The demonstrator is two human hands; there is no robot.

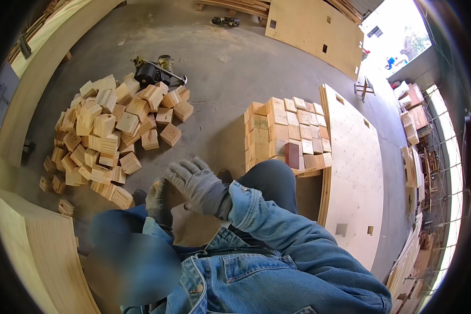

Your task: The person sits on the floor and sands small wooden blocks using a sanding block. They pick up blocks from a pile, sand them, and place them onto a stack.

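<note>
Big pale plywood sheet (353, 172) lies flat on the concrete floor (220, 78), a neat stack of square wood blocks (288, 131) beside it and a loose block heap (104, 136) within reach. Gloved right hand (196, 183) hovers loosely open; left hand (157, 201) grips one small block (158, 184) close.

Grey concrete floor (230, 73) underfoot, plywood sheets (314, 29) leaning at the far side, daylight flooding in from the right.

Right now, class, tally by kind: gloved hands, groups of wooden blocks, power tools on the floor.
Gloved hands: 2 (left hand, right hand)
Block groups: 2 (loose pile, neat stack)
Power tools: 2 (black machine, small far tool)
Total: 6
</note>
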